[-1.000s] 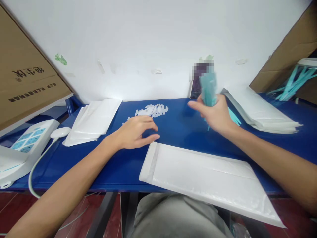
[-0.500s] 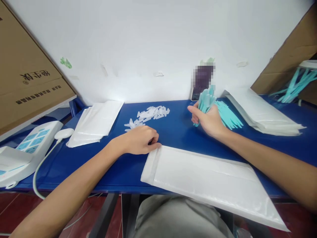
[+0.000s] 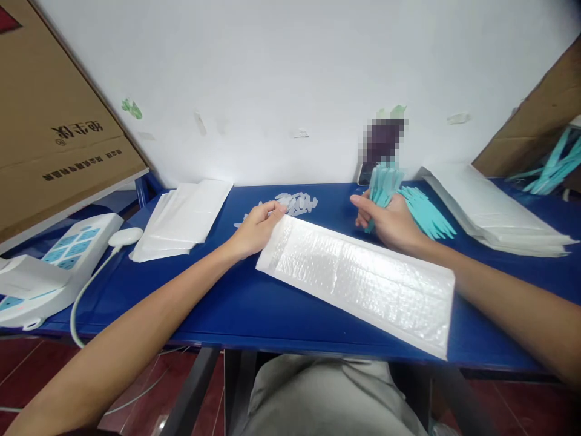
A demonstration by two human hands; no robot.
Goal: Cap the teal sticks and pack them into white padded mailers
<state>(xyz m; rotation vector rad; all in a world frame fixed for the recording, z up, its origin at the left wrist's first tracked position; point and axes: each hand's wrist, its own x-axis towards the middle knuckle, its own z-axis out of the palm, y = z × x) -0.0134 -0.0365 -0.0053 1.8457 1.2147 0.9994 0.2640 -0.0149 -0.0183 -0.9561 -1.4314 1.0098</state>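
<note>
At one table, left hand holds one envelope.

glossy white bubble-textured padded envelope, flat teal strips, translucent whitish slivers, blue table, brown cardboard box with black lettering

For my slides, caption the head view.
Left hand holds a white padded envelope; right hand grips a bundle of teal pieces.

Glossy, bumpy plastic-looking white mailer over smooth, shiny blue tabletop, beside matt printed cardboard.
</note>
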